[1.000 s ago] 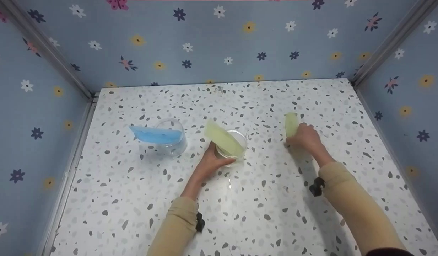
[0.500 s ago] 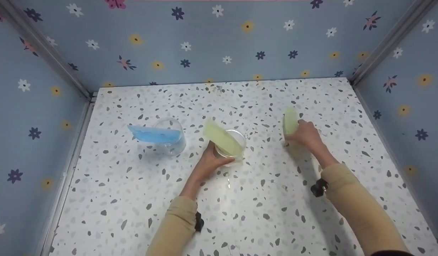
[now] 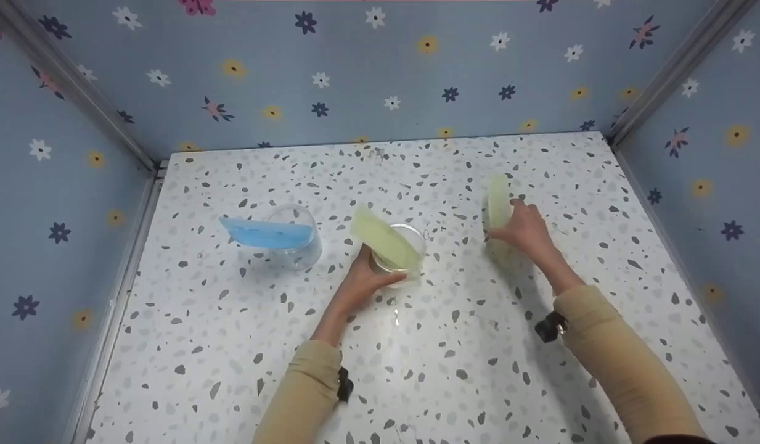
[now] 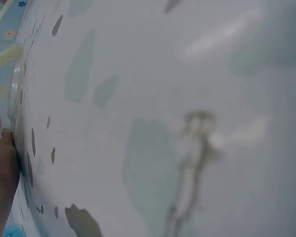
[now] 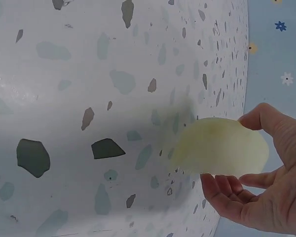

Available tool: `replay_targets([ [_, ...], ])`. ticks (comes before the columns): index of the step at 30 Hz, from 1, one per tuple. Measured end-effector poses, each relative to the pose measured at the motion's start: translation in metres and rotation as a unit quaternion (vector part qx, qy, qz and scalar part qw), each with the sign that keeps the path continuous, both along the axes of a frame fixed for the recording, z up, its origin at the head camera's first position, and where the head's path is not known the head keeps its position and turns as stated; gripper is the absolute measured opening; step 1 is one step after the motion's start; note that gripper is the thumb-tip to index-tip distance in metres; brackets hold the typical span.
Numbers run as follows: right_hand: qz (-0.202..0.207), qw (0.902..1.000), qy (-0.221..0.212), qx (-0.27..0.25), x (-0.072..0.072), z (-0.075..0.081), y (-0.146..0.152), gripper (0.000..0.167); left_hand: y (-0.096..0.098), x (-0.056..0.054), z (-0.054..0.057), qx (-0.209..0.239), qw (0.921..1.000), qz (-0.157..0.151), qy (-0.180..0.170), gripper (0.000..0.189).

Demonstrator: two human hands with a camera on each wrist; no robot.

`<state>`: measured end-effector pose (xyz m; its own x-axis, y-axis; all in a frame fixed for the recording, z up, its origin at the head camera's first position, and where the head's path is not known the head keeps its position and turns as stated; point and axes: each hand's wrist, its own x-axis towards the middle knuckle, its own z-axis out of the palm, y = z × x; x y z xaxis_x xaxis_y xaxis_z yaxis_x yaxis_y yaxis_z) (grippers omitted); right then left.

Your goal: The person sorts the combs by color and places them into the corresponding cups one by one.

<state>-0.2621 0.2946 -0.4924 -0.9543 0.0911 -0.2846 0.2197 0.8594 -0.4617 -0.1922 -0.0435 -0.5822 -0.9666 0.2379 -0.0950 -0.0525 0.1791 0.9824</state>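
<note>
In the head view my left hand [image 3: 362,280] grips a clear plastic cup [image 3: 410,234] low on its side. A pale yellow flat strip [image 3: 384,239] leans in that cup, one end sticking out over the rim to the upper left. Farther right, my right hand [image 3: 523,231] pinches a second pale yellow piece [image 3: 498,203] by its edges, above the table. In the right wrist view this yellow piece [image 5: 222,145] looks oval and slightly see-through, with thumb and fingers on opposite edges. The left wrist view shows only part of the left hand [image 4: 2,173] beside the cup.
Left of the gripped cup stands another clear cup [image 3: 302,253] with a blue flat piece [image 3: 265,234] lying slanted across its mouth. The speckled white table [image 3: 441,382] ends at a flowered blue wall [image 3: 355,61] behind, with similar panels at both sides.
My right hand has moved a little away from me and slightly left, carrying the yellow piece, which now stands more on edge. The left hand and both cups have stayed in place.
</note>
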Motion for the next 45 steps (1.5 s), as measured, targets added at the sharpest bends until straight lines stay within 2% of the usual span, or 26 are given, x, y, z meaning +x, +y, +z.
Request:
replay_targets([
  [6, -0.009, 0.9996, 0.024, -0.015, 0.000, 0.004, -0.004, 0.104, 0.000, -0.003, 0.001, -0.003, 1.0000, -0.002, 0.000, 0.117],
  [11, -0.023, 0.9983, 0.042, -0.033, 0.003, 0.006, -0.009, 0.103, 0.000, -0.001, 0.003, 0.005, 1.0000, -0.004, -0.007, 0.117],
  [18, -0.022, 0.9933, 0.103, -0.049, 0.010, 0.005, -0.020, 0.098, 0.001, 0.001, 0.002, -0.002, 1.0000, 0.002, -0.010, 0.115],
  [26, -0.027, 0.9858, 0.151, -0.070, 0.021, 0.007, -0.034, 0.096, 0.002, -0.001, 0.000, -0.014, 0.9999, -0.001, -0.005, 0.116],
  [38, -0.031, 0.9767, 0.190, -0.094, 0.028, 0.012, -0.047, 0.093, 0.002, -0.004, 0.002, -0.003, 0.9999, 0.002, 0.012, 0.113],
  [45, -0.032, 0.9721, 0.200, -0.118, 0.034, 0.014, -0.056, 0.095, 0.003, -0.003, 0.000, -0.007, 1.0000, 0.004, 0.003, 0.112],
])
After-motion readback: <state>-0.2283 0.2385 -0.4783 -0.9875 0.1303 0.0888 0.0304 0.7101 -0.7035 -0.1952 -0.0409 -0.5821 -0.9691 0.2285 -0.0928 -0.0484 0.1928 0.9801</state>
